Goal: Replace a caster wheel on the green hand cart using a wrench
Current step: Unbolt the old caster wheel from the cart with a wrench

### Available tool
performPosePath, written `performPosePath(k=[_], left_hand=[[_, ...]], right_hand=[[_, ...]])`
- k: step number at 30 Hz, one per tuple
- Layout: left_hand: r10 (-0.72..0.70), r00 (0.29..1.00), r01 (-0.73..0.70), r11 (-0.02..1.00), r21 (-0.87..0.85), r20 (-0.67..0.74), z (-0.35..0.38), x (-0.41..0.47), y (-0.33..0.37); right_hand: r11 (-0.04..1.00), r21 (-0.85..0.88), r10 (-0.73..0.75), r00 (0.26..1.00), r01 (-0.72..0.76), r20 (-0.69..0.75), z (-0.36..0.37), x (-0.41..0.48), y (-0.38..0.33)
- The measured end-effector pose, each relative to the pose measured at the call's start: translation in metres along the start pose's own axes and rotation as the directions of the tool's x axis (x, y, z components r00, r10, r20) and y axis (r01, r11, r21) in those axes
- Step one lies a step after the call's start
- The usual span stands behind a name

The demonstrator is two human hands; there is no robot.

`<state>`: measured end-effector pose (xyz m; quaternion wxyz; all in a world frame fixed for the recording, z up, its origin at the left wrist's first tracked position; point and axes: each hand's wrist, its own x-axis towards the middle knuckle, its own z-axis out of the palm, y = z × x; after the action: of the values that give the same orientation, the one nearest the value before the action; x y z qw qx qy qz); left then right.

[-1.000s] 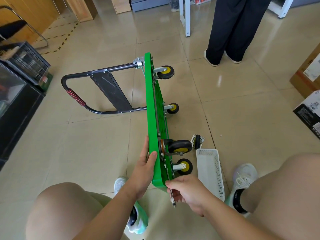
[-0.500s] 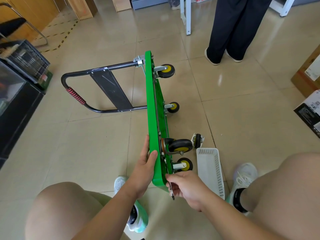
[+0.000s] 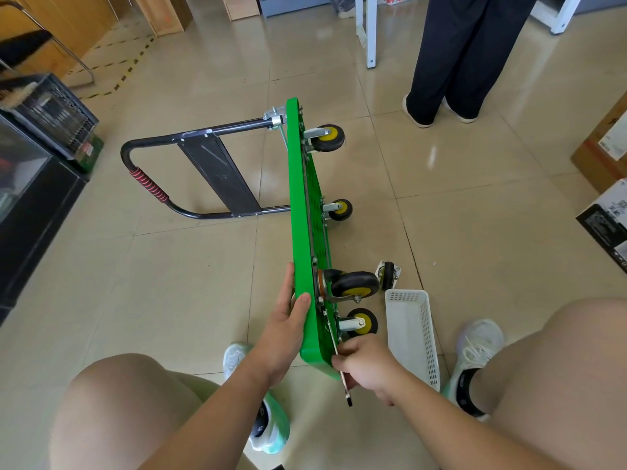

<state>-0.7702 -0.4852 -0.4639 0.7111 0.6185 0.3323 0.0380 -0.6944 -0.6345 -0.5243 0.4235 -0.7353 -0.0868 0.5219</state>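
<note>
The green hand cart (image 3: 298, 212) stands on its side edge on the floor, its black handle (image 3: 149, 184) lying out to the left. Several black-and-yellow caster wheels stick out to the right, among them a larger swivel caster (image 3: 353, 284) near me. My left hand (image 3: 288, 325) grips the deck's near top edge, thumb over the rim. My right hand (image 3: 368, 362) holds a slim metal wrench (image 3: 341, 364) against the underside beside the nearest wheel (image 3: 361, 322). A loose caster (image 3: 388, 275) lies on the tiles.
A white perforated basket (image 3: 412, 334) lies right of the cart, by my right shoe. A person in dark trousers (image 3: 454, 59) stands ahead. Cardboard boxes (image 3: 604, 147) sit at the right edge, a black cabinet and crate (image 3: 47, 113) at the left.
My right hand has moved up along the cart's near end with the wrench, its head now reaching closer to the nearest wheel's mount. The left hand keeps its grip.
</note>
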Motion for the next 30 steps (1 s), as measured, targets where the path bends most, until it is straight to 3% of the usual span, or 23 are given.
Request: performPosePath(k=[6, 12, 21, 30], left_hand=[[0.006, 1.000, -0.005, 0.999, -0.035, 0.021, 0.000, 0.000, -0.001], [0.018, 1.000, -0.018, 0.999, -0.033, 0.009, 0.000, 0.002, -0.003], [0.017, 1.000, -0.017, 1.000, -0.020, 0.005, 0.000, 0.003, -0.004], [0.017, 1.000, -0.017, 1.000, -0.008, 0.007, 0.000, 0.002, -0.002]], right_hand=[[0.980, -0.178, -0.102, 0.992, 0.087, -0.075, 0.002, 0.009, 0.010], [0.975, -0.221, -0.057, 0.991, 0.029, -0.118, -0.006, 0.001, 0.015], [0.996, -0.085, 0.013, 0.999, -0.015, -0.031, -0.003, -0.025, 0.004], [0.998, 0.060, -0.030, 0.999, 0.031, -0.025, 0.000, -0.030, -0.004]])
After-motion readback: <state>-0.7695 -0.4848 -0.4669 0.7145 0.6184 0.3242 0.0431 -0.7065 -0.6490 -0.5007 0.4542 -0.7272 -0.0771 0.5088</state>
